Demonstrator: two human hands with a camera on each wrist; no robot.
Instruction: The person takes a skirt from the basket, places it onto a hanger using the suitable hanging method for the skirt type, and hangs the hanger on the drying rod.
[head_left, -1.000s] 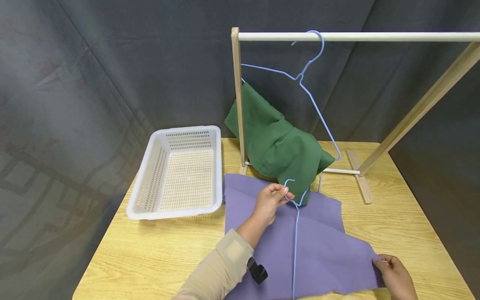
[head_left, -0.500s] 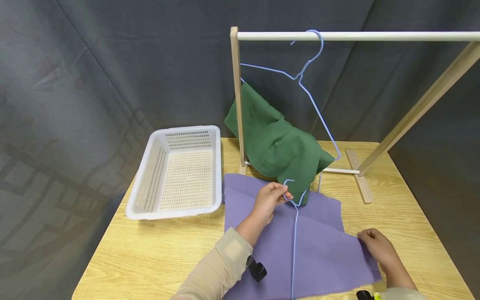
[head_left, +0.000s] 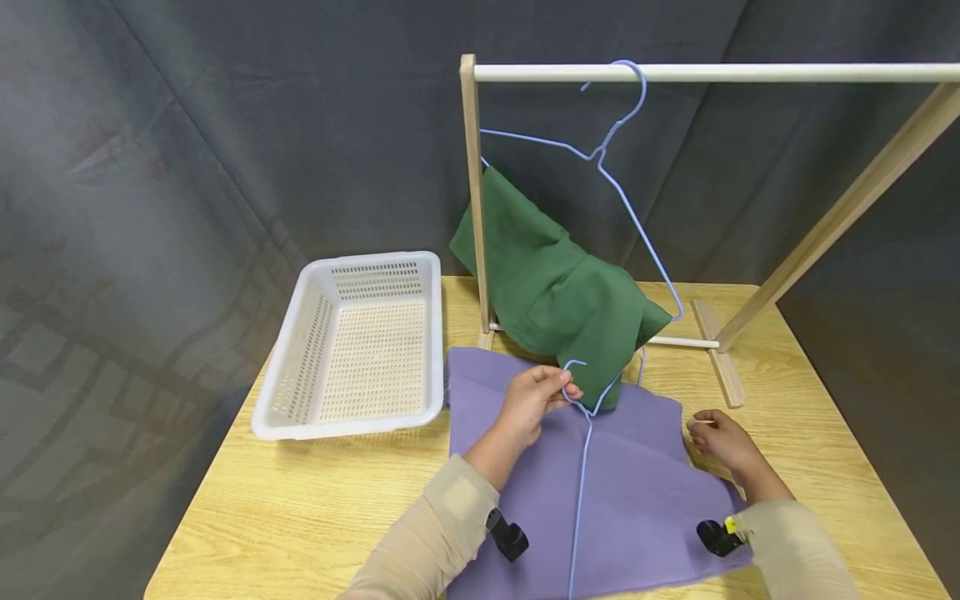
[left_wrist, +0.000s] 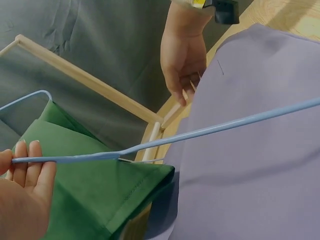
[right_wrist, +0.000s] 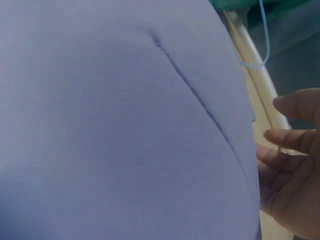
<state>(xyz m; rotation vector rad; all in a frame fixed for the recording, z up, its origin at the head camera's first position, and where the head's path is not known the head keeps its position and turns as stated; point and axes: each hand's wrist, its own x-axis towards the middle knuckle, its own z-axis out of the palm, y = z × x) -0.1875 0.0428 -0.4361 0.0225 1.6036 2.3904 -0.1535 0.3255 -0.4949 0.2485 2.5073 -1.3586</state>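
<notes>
A blue wire hanger (head_left: 580,487) stands over a purple garment (head_left: 645,525) laid out on the table. My left hand (head_left: 525,406) pinches the hanger just below its hook, thumb against fingers; the left wrist view shows the wire crossing these fingertips (left_wrist: 34,150). Beside the garment's upper right edge hovers my right hand (head_left: 726,446), its fingers loosely bent and nothing between them. In the right wrist view, that hand (right_wrist: 295,175) is next to the purple cloth's edge, which covers part of the fingers. The hanger's lower end runs out of the head view.
Behind the garment stands a wooden rack with a white rail (head_left: 720,73). From it hangs a second blue hanger (head_left: 628,208), with a green garment (head_left: 555,283) slung low beneath. A white perforated basket (head_left: 433,350) sits left on the wooden table (head_left: 322,508).
My right hand has let go of the garment's right-hand corner and moved up and left along its edge. The left hand keeps its pinch; the hanger's lower part has swung slightly left.
</notes>
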